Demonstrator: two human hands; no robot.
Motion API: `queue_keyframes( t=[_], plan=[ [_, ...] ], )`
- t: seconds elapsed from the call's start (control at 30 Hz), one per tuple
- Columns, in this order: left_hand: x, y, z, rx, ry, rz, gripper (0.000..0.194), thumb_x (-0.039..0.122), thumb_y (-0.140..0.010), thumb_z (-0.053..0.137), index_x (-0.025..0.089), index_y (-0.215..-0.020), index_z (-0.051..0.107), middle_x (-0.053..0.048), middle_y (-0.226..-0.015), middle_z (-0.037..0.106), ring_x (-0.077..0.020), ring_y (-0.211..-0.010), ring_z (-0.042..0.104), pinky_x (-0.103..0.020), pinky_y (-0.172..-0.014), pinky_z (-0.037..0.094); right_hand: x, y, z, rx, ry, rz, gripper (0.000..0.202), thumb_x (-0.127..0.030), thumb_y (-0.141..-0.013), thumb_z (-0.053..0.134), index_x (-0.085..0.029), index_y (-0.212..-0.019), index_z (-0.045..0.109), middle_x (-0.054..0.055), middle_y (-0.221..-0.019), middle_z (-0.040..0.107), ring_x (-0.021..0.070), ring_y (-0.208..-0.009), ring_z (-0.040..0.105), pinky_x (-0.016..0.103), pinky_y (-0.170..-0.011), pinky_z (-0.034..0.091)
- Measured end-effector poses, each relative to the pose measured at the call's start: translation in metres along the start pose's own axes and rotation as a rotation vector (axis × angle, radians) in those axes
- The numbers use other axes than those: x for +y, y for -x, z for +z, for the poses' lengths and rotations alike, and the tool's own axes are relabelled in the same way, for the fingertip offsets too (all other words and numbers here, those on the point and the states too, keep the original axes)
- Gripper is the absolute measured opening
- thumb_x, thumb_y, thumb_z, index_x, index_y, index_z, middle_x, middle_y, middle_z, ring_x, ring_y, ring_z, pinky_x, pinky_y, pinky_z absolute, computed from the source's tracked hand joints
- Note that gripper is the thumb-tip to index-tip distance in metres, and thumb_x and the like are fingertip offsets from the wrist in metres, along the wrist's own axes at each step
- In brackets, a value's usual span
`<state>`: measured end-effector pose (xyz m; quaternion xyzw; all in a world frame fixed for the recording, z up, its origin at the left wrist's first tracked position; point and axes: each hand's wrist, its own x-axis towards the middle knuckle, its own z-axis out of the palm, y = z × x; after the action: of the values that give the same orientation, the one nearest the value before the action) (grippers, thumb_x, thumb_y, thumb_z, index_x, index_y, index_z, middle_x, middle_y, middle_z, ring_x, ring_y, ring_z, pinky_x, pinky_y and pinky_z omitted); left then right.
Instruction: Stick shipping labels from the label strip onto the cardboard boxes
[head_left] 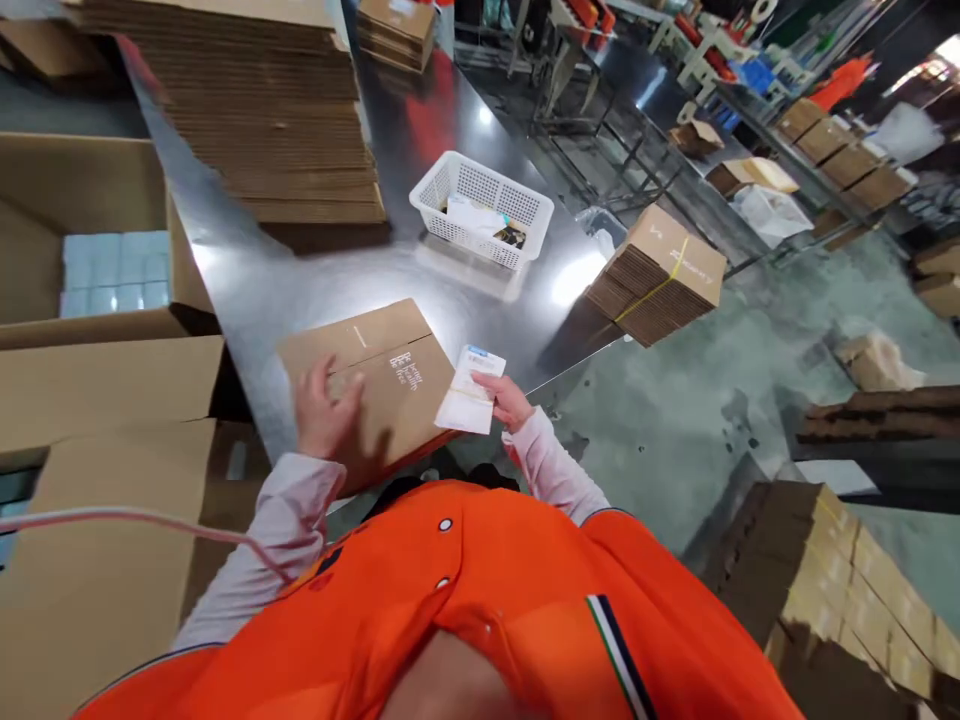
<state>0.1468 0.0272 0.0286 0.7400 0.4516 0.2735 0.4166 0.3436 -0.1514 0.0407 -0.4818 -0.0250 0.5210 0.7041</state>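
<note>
A brown cardboard box (397,400) with white printed lettering lies at the near edge of the steel table. My left hand (324,412) is over its left side with the fingers apart, holding nothing; whether the fingertips touch the cardboard I cannot tell. In my right hand (507,398), pinched between thumb and fingers, is a white printed paper slip (468,408) with a blue strip along its top. That slip is at the box's right corner and overlaps it in view; its fine print is too small to read.
A white perforated basket (480,195) holding papers stands on the steel table (315,285). Flattened cartons are stacked at the back left (270,130); a strapped bundle (660,270) sits right. Large open cartons (97,370) flank my left side, with a pinkish cord (135,515) across them.
</note>
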Motion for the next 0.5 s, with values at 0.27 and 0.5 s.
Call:
queue_keyframes(
  t=[0.27,0.5],
  plan=[
    [0.114,-0.041,0.153,-0.646,0.821,-0.182,0.055,0.054,-0.071,0.078,0.013,-0.108,0.075,-0.014,-0.108,0.074,-0.0274,-0.094,0.067,-0.034,-0.078,0.054,-0.087,-0.078,-0.045,0.028,-0.085,-0.061,0.019,-0.019,-0.08,0.078,-0.014,-0.096,0.069,0.001,-0.078,0.077,0.0163,-0.072,0.074,0.024,-0.067,0.063],
    [0.152,-0.072,0.266,-0.548,0.849,-0.353,0.05,0.049,-0.053,0.091,0.015,-0.079,0.066,-0.004,-0.073,0.067,-0.0162,-0.064,0.06,-0.026,-0.061,0.049,-0.16,-0.145,-0.131,-0.033,-0.085,0.146,0.017,-0.019,-0.079,0.077,-0.017,-0.091,0.066,0.001,-0.077,0.076,0.0192,-0.078,0.076,0.032,-0.083,0.064]
  ],
)
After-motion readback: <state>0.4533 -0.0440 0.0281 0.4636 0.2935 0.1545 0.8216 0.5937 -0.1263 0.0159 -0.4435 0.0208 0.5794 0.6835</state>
